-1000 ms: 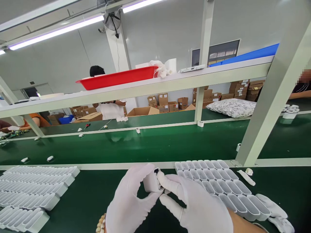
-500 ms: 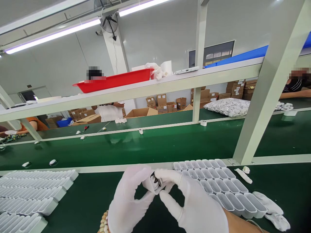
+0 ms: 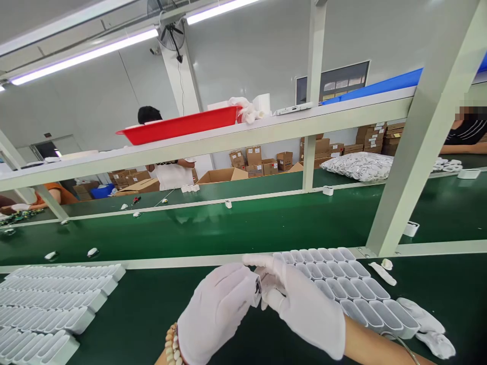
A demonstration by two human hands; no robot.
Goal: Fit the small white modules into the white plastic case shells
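Note:
My left hand (image 3: pixel 218 309), in a white glove, is closed around a small white plastic case (image 3: pixel 253 290), tilted with its open end toward the right. Something dark and shiny shows inside that end. My right hand (image 3: pixel 300 301), also gloved, has its fingers bent around the open end, with the fingertips touching it; their exact grip is partly hidden. Beside my right forearm stand rows of open white oval cases (image 3: pixel 361 289). To the left of my hands lie more rows of white cases (image 3: pixel 57 299) on the dark green work surface (image 3: pixel 148 309).
Crumpled white gloves (image 3: pixel 422 317) lie at the right. Beyond a pale rail runs a green conveyor belt (image 3: pixel 213 230) carrying scattered white cases. A slanted post (image 3: pixel 407 152) and a shelf (image 3: pixel 274 124) with a red tray (image 3: pixel 182 124) stand ahead. Other people sit or stand across the line.
Both hands have turned, so the case's open end now faces right instead of toward me. My right fingers have shifted around that end. White cases on the belt have moved rightward.

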